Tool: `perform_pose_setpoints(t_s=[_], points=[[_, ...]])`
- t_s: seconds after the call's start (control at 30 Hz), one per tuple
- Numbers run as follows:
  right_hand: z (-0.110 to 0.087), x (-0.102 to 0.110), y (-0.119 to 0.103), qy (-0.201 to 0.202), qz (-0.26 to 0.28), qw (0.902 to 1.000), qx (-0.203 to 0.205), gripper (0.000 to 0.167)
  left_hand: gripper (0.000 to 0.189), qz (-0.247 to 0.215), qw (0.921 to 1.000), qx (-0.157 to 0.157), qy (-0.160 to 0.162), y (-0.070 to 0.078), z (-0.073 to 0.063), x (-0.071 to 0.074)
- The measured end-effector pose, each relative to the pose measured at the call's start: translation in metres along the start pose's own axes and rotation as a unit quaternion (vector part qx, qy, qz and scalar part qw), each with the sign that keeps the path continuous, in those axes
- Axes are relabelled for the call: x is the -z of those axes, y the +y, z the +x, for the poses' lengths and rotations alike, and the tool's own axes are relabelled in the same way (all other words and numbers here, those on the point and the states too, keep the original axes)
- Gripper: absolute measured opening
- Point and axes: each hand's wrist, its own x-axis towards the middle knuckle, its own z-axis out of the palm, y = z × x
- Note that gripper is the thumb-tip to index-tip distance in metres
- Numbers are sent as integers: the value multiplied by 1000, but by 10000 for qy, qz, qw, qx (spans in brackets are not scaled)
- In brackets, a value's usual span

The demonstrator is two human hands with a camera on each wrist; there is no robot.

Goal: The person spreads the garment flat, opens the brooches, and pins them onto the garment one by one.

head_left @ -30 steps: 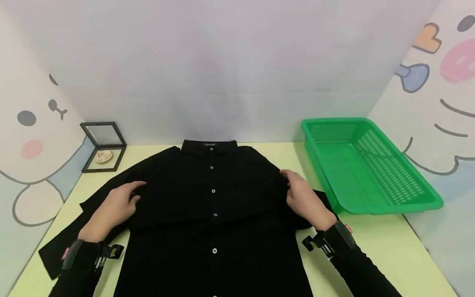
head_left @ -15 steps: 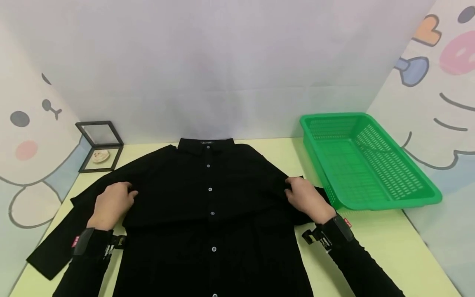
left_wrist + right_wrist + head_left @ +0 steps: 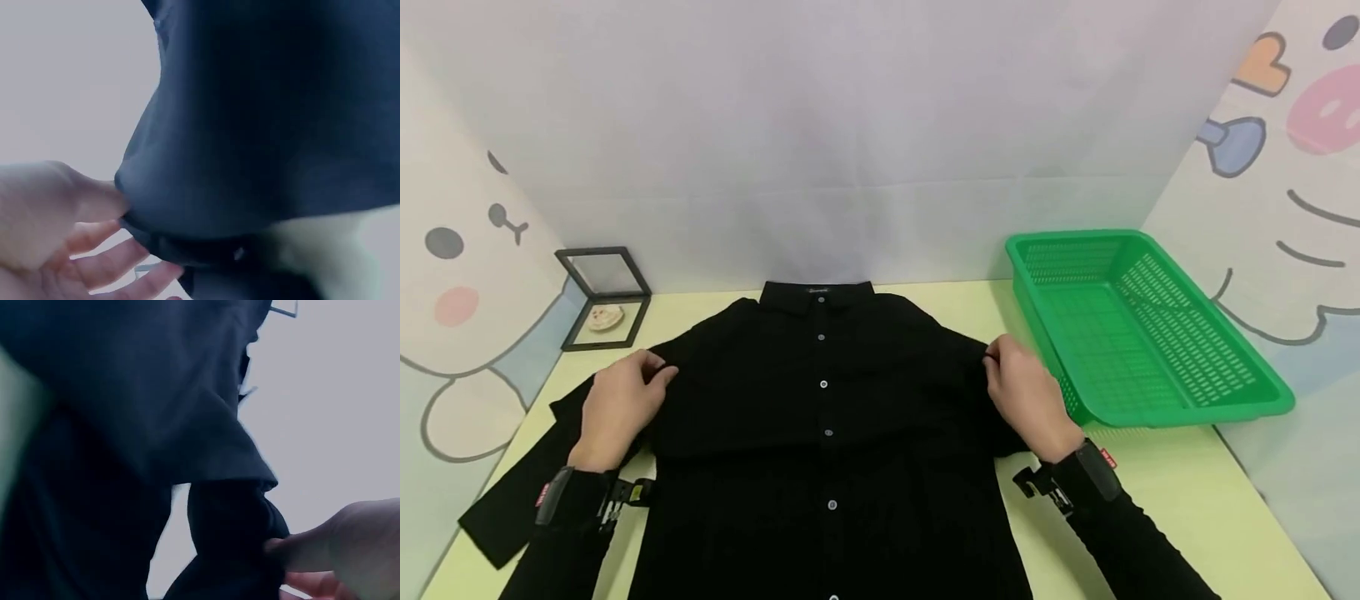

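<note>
Pinched at both sides by the left hand (image 3: 616,410) and right hand (image 3: 1028,400), the black shirt (image 3: 756,400) lay spread

Its collar (image 3: 786,298) lay near the back edge of the pale table (image 3: 1165,500), just before the white backdrop (image 3: 880,142), and its lower part ran past the bottom of the head view. One sleeve (image 3: 512,500) slanted toward the table's left edge. Little room separated the right hand from the green basket (image 3: 1195,417); bare tabletop lay open right of that forearm. Well back from the left hand, a black frame (image 3: 621,295) stood at the far left corner.

Half a second earlier, the left thumb and fingertips had been apart over the cloth; now they had closed on it. Dark cloth that had shown between right wrist and basket was out of sight. Shirt front and basket had scarcely shifted.

In the left wrist view, the thumb pressed the cloth's edge while the lower fingers spread loosely. On the right, the thumb pressed the cloth, with those fingers partly hidden.
</note>
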Motion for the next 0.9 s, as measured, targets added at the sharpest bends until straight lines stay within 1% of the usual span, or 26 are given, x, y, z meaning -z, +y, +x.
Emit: perform_pose_setpoints(t_s=[0.03, 0.07, 0.13, 0.2, 0.23, 0.27, 0.3, 0.33, 0.37, 0.43, 0.5, 0.53, 0.57, 0.63, 0.7, 0.8, 0.9], points=[[1, 2, -2, 189, 99, 9997, 136, 11, 41, 6, 9997, -92, 248, -5, 3, -5], [3, 3, -5, 356, 197, 9988, 287, 12, 42, -52, 9988, -230, 428, -6, 4, -8], [6, 4, -11, 570, 451, 9949, 703, 12, 37, -207, 9960, -549, 671, 0, 6, -9], [8, 4, -19, 603, 714, 9884, 1197, 13, 30, -467, 9924, -899, 703, 28, 1, 1], [7, 3, -23, 540, 822, 9845, 1450, 14, 24, -557, 9894, -1150, 691, 44, -3, 6], [7, 0, -27, 422, 892, 9807, 1688, 15, 20, -645, 9861, -1410, 601, 60, -7, 11], [5, -2, -32, 218, 953, 9765, 1921, 16, 15, -728, 9825, -1654, 446, 76, -12, 14], [3, -5, -36, -23, 958, 9718, 2154, 16, 11, -797, 9787, -1885, 190, 91, -18, 17], [1, -9, -40, -299, 950, 9665, 2364, 17, 8, -792, 9756, -2042, -150, 106, -25, 19], [-4, -17, -47, -912, 864, 9543, 2712, 16, 7, -673, 9675, -2261, -915, 121, -35, 13], [-9, -26, -52, -1483, 774, 9409, 2946, 15, 10, -538, 9590, -2248, -1638, 130, -45, 7], [-11, -30, -53, -1674, 711, 9360, 3015, 14, 13, -446, 9557, -2221, -1882, 132, -49, 4], [-14, -33, -54, -1831, 669, 9328, 3031, 14, 16, -363, 9541, -2169, -2034, 134, -53, 1], [-18, -37, -53, -2002, 601, 9301, 3022, 14, 20, -299, 9534, -2123, -2124, 134, -57, -3], [-20, -39, -51, -2062, 567, 9309, 2961, 15, 23, -302, 9555, -2043, -2106, 133, -60, -4], [-22, -39, -47, -2137, 470, 9337, 2833, 17, 29, -291, 9599, -1851, -2085, 129, -62, -2], [-22, -37, -40, -2201, 189, 9405, 2582, 21, 35, -85, 9657, -1595, -2048, 124, -63, 2]])
